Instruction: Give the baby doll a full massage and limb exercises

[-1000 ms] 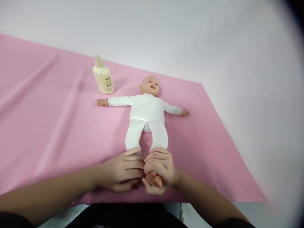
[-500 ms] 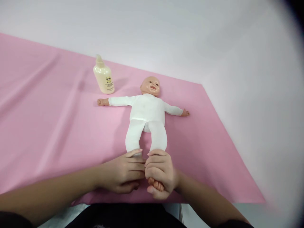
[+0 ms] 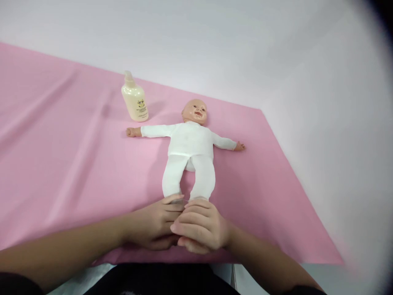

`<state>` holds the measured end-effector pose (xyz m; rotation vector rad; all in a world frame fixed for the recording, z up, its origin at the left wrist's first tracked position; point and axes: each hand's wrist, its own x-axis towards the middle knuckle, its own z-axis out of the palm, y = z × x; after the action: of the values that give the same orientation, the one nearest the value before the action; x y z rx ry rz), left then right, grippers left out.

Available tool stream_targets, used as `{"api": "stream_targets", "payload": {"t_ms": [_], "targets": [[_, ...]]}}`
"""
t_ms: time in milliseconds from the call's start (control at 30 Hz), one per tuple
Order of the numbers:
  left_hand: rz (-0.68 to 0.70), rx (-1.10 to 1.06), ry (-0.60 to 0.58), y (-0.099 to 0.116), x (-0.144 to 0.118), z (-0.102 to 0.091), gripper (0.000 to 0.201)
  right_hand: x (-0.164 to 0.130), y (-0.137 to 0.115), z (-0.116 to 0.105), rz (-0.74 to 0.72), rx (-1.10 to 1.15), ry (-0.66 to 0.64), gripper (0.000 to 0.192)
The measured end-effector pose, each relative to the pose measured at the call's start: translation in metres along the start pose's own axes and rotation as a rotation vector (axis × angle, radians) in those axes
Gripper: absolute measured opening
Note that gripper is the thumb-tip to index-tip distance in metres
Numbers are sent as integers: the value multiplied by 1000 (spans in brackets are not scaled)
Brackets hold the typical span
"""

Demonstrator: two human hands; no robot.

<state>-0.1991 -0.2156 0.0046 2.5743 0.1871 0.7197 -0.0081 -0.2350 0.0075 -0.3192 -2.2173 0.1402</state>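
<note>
On its back lies a baby doll [image 3: 192, 141] with a white cloth body, its head away from me and its arms spread wide. My left hand [image 3: 155, 223] is closed around the lower end of the doll's leg on the left. Around the foot end of the other leg my right hand [image 3: 202, 225] is wrapped, its fingers reaching across to touch the left hand. Both doll feet are hidden by my hands.
A cream pump bottle [image 3: 135, 100] with a dark printed label stands beyond the doll's outstretched arm on the left. Beneath everything is a creased pink sheet [image 3: 76, 164], with a white surface [image 3: 322, 102] beyond its edges.
My right hand has shifted a little to the left and turned over the doll's foot, covering toes that showed before. The doll's leg on the right leans slightly inward. My left hand stays nearly still.
</note>
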Motion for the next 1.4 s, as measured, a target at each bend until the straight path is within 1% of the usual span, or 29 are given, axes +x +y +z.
{"api": "stream_targets", "payload": {"t_ms": [100,200,267,300,367,433,500,633,800,867,1000,1167,1267,1400], "targets": [[12,15,-18,-1,-1,-2,31,2,2,-2,7,-62,28,39],[18,30,38,-2,-2,-4,33,1,7,-7,45,-119,61,54],[16,31,84,-2,-3,-4,32,-2,12,-9,93,-163,59,59],[11,31,100,-2,-4,-4,32,-3,14,-10,120,-190,55,57],[-13,27,125,-3,-7,-4,34,-6,18,-11,164,-248,45,46],[-73,16,134,-4,-8,-4,34,-7,20,-11,194,-287,35,37],[-126,5,131,-5,-9,-3,32,-7,19,-10,212,-298,22,32],[-168,28,151,-4,-9,-3,29,-9,18,-9,211,-304,4,23],[-303,39,236,-5,-9,-8,25,-11,20,-8,211,-276,49,10],[-310,29,226,-6,-9,-9,25,-10,21,-9,220,-258,61,10],[-278,16,172,-5,-8,-8,25,-6,20,-11,234,-219,63,11],[-271,2,169,-5,-9,-6,26,-5,18,-9,269,-202,50,8],[-256,4,165,-5,-10,-5,26,-4,17,-8,300,-211,44,16],[-244,3,150,-5,-10,-4,23,-4,17,-8,289,-210,32,24]]}}
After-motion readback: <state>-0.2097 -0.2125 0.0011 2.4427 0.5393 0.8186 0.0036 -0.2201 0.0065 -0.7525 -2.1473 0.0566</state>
